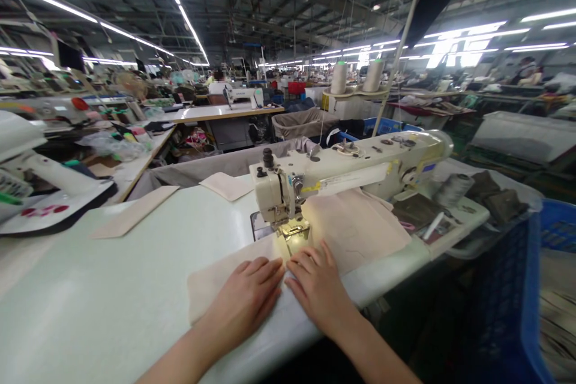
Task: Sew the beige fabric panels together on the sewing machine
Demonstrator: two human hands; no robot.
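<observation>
Both my hands rest on a beige fabric piece [216,276] at the front of a sewing machine [333,171]. My left hand [249,297] lies palm down over the fabric, its fingers stretched toward the needle area. Beside it, my right hand [317,288] has its fingers apart, the tips just in front of a shiny brass-coloured attachment [294,237] under the machine head. The fingertips of the two hands almost meet. Under the machine arm, more beige fabric [355,234] spreads to the right. Whether any cloth is pinched under my palms is hidden.
Loose beige pieces [135,213] lie on the pale green tabletop [112,294]. A grey thread cone [454,191] and a white-handled tool [433,226] sit at the right. A blue crate [499,300] stands beside the table. Behind the machine is a cloth-lined bin [202,165].
</observation>
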